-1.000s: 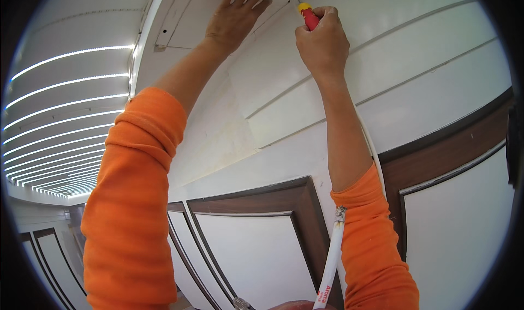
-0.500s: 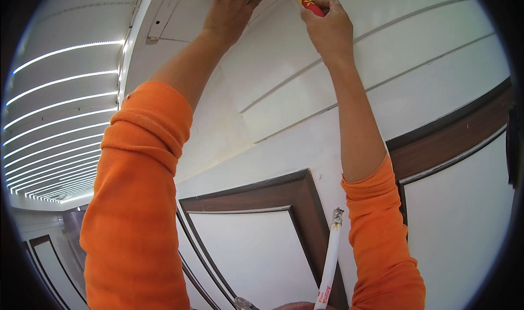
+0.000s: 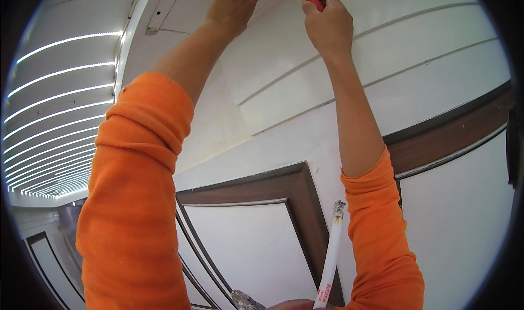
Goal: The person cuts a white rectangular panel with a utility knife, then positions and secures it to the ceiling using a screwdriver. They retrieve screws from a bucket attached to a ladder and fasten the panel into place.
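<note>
Both my arms reach up in orange sleeves. At the top of the view my left hand (image 3: 238, 7) lies against a pale overhead panel (image 3: 191, 18), fingers spread and their tips partly cut off. To its right, my right hand (image 3: 330, 29) grips a screwdriver (image 3: 313, 0) by its red and yellow handle. Only a short bit of the metal shaft shows above the handle. It points up toward a thin seam in the white surface; where the tip meets it is out of view.
A cigarette (image 3: 331, 255) with ash on its end juts up from the lower edge, close to my right sleeve. Brown-framed white panels (image 3: 245, 244) line the wall below. At left, bright light strips (image 3: 65, 69) cross the ceiling beside a long white edge (image 3: 131, 48).
The view has tipped slightly, so the ceiling and wall sit a little higher in the picture. My right hand's fingers have shifted slightly around the screwdriver handle. My left hand stays at the panel.
</note>
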`<state>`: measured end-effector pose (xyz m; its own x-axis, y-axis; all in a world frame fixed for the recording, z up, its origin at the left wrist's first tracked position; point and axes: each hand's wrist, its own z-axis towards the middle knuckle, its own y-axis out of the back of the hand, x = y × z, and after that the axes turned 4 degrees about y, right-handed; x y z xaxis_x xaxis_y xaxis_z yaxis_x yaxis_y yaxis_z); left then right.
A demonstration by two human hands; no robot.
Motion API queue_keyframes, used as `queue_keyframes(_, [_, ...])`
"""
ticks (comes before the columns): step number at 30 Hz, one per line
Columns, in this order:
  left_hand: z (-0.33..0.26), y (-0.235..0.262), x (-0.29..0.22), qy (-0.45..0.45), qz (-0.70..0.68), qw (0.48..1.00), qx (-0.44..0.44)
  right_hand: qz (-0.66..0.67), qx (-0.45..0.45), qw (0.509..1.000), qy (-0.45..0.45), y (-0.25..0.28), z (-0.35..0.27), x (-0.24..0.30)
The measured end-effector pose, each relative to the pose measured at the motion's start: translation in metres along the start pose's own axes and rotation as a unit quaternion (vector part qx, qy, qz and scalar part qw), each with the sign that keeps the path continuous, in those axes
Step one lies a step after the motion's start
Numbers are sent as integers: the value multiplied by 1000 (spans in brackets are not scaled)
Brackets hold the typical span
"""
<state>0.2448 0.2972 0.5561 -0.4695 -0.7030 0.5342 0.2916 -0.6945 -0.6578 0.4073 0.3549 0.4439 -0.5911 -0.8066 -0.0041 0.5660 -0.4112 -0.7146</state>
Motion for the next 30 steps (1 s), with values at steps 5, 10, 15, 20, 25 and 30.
queue_keyframes(5, [1, 2, -5, -3, 42, 999, 35, 82, 63, 989, -101, -7, 2, 0])
queue_keyframes(10, [-4, 4, -3, 13, 26, 999, 39, 620, 184, 675, -354, 15, 26, -29])
queue_keyframes(15, [2, 7, 1, 0, 6, 999, 33, 28, -1, 1000, -6, -11, -3, 2])
queue_keyframes(20, [3, -5, 1, 3, 5, 1000, 19, 136, 73, 974, -166, -2, 11, 15])
queue_keyframes(25, [4, -7, 2, 9, 27, 999, 36, 376, 147, 867, -291, 13, 17, 10])
queue_keyframes(30, [2, 3, 4, -2, 9, 999, 38, 142, 79, 983, -88, -6, 6, -2])
